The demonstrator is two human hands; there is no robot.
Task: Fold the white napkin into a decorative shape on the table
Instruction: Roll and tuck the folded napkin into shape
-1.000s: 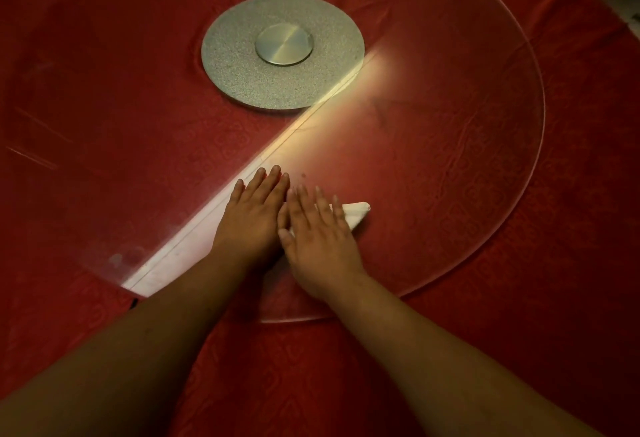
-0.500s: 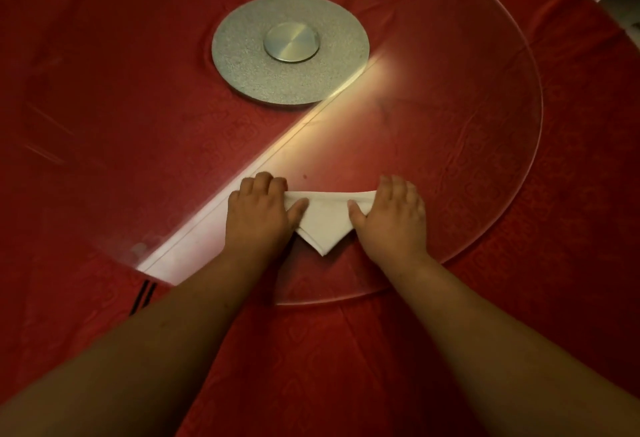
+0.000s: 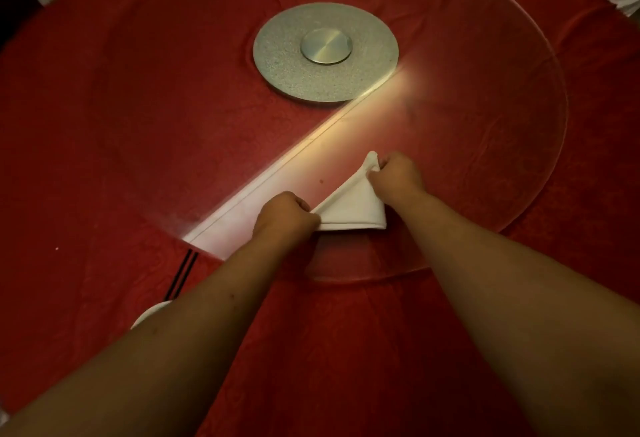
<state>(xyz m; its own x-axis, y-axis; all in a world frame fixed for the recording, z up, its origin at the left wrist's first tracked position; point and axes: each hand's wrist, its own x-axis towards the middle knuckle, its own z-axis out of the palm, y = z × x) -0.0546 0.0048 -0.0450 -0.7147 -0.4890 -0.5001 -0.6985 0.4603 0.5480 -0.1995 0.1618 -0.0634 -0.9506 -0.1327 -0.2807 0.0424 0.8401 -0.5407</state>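
The white napkin (image 3: 356, 204) is folded into a triangle and lies on the near part of the glass turntable (image 3: 512, 145). My left hand (image 3: 285, 216) is closed on its near left corner. My right hand (image 3: 396, 177) is closed on its far corner, which is lifted slightly and points away from me. The third corner rests flat at the lower right, between my forearms.
A round silver hub (image 3: 325, 52) sits under the middle of the glass. The table is covered by a red cloth (image 3: 104, 125). A pair of black chopsticks (image 3: 181, 274) and a white dish edge (image 3: 149, 313) lie near my left forearm.
My hands went from pressing flat and close together to spread apart holding the napkin's ends. The triangle has since turned, my right hand going farther away and my left hand nearer.
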